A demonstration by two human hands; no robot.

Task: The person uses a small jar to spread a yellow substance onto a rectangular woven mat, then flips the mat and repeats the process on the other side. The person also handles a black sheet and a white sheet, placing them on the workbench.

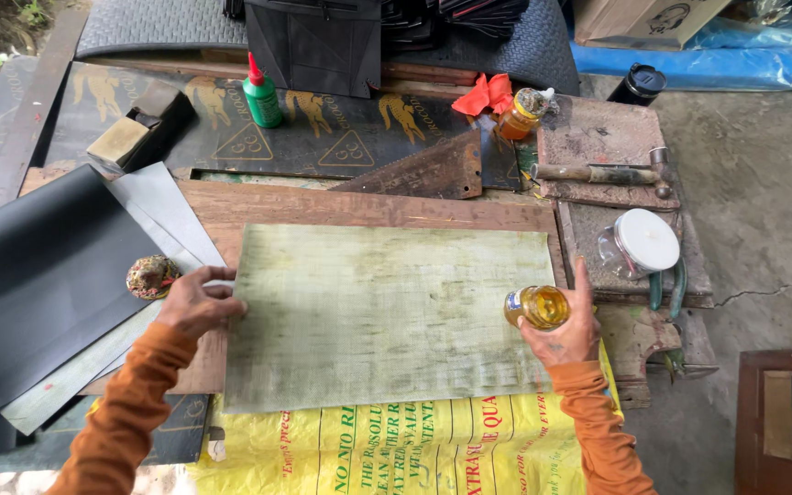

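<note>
1. One view only, from a camera worn on the person's head.
2. It looks steeply down and forward over the workbench [368,206].
3. It sits close, with both forearms entering from the near edge.

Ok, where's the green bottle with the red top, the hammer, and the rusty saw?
Green bottle [262,99], head view, on its green body below the red nozzle.
Hammer [598,173], head view, on the middle of its worn handle.
Rusty saw [433,171], head view, on the flat of its blade.
</note>
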